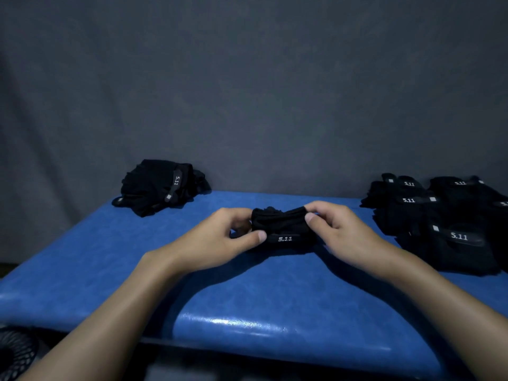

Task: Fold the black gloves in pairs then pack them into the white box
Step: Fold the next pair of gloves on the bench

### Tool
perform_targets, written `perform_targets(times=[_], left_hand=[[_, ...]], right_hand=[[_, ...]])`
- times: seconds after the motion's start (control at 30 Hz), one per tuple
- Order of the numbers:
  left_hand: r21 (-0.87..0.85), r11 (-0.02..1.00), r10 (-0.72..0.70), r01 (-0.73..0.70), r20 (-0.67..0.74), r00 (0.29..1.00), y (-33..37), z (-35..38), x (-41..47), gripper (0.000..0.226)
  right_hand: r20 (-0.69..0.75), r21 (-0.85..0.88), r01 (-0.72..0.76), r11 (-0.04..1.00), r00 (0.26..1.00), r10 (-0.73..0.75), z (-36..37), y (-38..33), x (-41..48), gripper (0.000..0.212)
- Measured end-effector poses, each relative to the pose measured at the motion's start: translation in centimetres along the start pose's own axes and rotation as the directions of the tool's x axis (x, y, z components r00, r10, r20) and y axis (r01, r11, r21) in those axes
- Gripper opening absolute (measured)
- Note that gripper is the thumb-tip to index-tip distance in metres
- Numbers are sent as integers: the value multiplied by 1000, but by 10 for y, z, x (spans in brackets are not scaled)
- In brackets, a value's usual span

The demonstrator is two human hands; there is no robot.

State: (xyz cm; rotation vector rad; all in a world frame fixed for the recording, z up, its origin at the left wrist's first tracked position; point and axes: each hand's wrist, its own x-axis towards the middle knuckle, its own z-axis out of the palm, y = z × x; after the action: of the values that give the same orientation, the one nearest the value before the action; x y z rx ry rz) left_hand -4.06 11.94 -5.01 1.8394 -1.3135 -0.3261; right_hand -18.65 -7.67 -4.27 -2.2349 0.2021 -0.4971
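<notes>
**One pair in hand, a big heap to go**

Both my hands are on one pair of black gloves (283, 229), which sits between them, low over the blue worktop (247, 292). My left hand (220, 237) pinches its near left end, thumb on the front beside the "5.11" tag and fingers curled behind. My right hand (338, 226) pinches the top right corner, thumb on the near face and fingers over the far edge. The bundle looks compact and doubled over, so I judge the fold on this pair to be nearly finished. Whether it rests on the worktop or hangs just above it I cannot tell.

Beyond my left hand, well apart from it and at the far edge of the worktop, lies a small heap of gloves (159, 185). It looks gathered up, and I take it for pairs already folded, though I cannot count them. Out past my right hand, near but not touching, spreads a larger heap of gloves (445, 224), lying loose with several tags showing. These I judge to be waiting for folding.

The white box is nowhere in view, so nothing shows as packed. By my reckoning some folding is done, most of the larger heap remains, and all the packing lies ahead.
</notes>
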Motion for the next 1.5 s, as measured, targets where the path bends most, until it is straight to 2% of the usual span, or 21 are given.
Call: perform_targets(times=[0.13,0.27,0.33,0.43,0.6,0.77,0.87,1.0,1.17,1.3,1.5], left_hand=[[-102,994,-48,38,-95,994,-3,8,5,28],[-121,987,-129,104,-218,967,-7,16,13,17],[-116,985,-155,128,-262,952,-7,21,17,17],[-122,979,-196,164,-323,926,-11,25,24,27],[-48,985,-171,165,-363,916,-13,27,25,40],[-49,996,-89,79,-258,962,-15,23,22,41],[4,998,-57,60,-242,969,-16,23,21,32],[14,997,-66,71,-223,973,-16,21,19,25],[44,997,-52,58,-126,991,-5,21,6,33],[70,997,-21,18,43,999,15,22,-9,36],[91,995,25,-47,228,973,46,35,-20,48]], right_hand=[[-69,142,-64,988,995,75,0,-5,0,21],[22,230,-116,966,993,114,2,-1,-2,47],[4,194,-111,975,994,112,6,6,1,48],[-114,129,-90,988,988,105,14,13,7,39],[-270,20,-129,991,954,130,25,21,19,33],[-338,-9,-154,988,930,142,31,22,27,43],[-338,-105,-152,983,935,109,31,22,25,44],[-220,-255,-185,949,967,130,23,22,15,37],[-102,-459,-149,876,988,115,5,2,-16,66],[-11,-609,-128,783,988,153,-13,-23,-57,80],[27,-653,-54,756,995,95,-39,-28,-107,69]])
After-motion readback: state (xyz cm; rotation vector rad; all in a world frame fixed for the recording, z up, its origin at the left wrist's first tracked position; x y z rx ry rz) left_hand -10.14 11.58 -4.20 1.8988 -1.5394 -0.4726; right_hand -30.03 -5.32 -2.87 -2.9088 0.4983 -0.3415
